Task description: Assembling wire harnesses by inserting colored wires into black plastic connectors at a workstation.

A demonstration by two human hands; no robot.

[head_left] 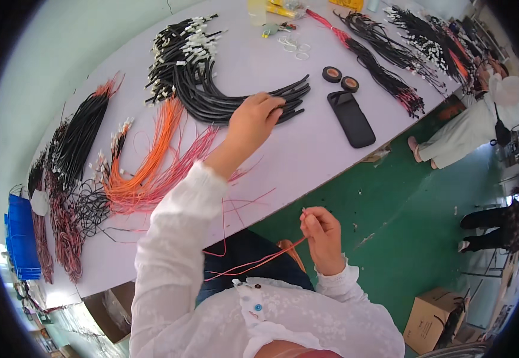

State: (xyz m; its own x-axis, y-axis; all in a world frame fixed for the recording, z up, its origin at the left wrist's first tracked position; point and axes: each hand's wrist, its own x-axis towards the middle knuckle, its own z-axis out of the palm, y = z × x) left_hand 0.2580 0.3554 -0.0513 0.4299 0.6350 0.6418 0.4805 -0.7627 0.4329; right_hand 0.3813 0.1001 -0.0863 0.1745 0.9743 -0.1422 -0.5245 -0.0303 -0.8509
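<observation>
Fingers (271,104) of the left hand (252,123) are bending half closed over the loose ends of the thick black cables (206,98); can't tell if they're gripping any or only touching. Right hand (324,237) is pinching thin red-orange wires (271,258), thumb pressing against the bent index finger, hand otherwise loosely curling. These wires are running from the pinch down-left across the lap, off the table edge. Black cables are lying curved on the pale table (295,164), white connectors bunching at their far end.

Nearer the left sleeve, pink wires (194,164) are spreading loosely, with orange wires (159,146) lying just beside and partly overlapping them. Right of the left hand, a black phone (355,126) is lying near two tape rolls (340,78). Dark bundle (83,134) is lying at far left. Another person (459,140) is standing at upper right, beyond the table.
</observation>
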